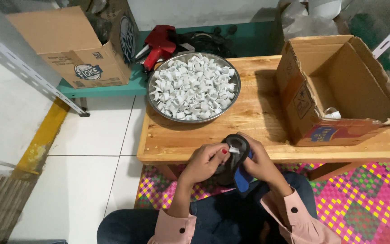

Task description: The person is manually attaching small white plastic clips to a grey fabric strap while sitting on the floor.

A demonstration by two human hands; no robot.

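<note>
My left hand (pixel 206 161) pinches a small white plastic piece (pixel 234 149) and presses it against a dark sandal sole with a blue edge (pixel 240 158). My right hand (pixel 260 163) grips that sandal from the right side, just below the front edge of the low wooden table (pixel 258 117). A round metal bowl (pixel 193 86) heaped with several white plastic pieces stands at the table's back left.
An open cardboard box (pixel 339 90) lies on the table's right side with a white piece inside. Another cardboard box (pixel 75 45) and a red tool (pixel 159 45) rest on a teal shelf behind. A colourful woven mat (pixel 357 203) covers the floor.
</note>
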